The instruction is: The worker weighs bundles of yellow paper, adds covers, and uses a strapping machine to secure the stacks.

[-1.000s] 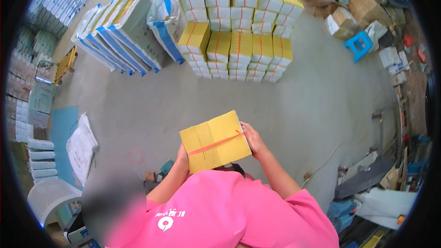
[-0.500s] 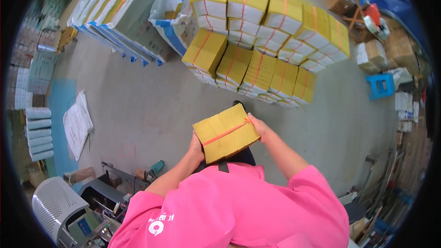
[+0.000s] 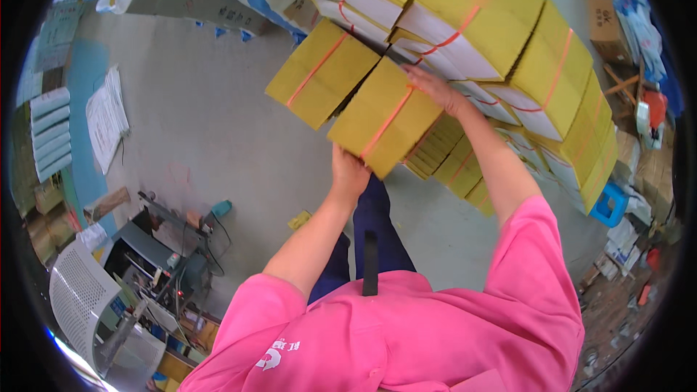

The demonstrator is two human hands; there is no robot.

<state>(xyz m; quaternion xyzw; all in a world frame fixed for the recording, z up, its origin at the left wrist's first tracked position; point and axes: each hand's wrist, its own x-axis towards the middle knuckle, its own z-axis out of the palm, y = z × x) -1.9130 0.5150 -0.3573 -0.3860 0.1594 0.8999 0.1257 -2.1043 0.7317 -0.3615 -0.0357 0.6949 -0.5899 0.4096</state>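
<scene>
Left hand (image 3: pixel 350 172): fingers concealed beneath the yellow strapped bundle (image 3: pixel 385 117).
Right hand (image 3: pixel 434 87): fingertips tucked out of sight behind the bundle's far edge.
Stack of yellow bundles (image 3: pixel 508 51): cropped by the upper rim; lower rows masked by the right forearm.
Strapping machine (image 3: pixel 156 247): partly lost at the dark rim.

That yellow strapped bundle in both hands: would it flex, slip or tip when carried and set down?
The yellow bundle looks blocky and flat-sided, so probably stiff and unlikely to roll. The orange strap likely keeps it together. The left hand supports it underneath and the right hand steadies the top, suggesting some weight.
</scene>
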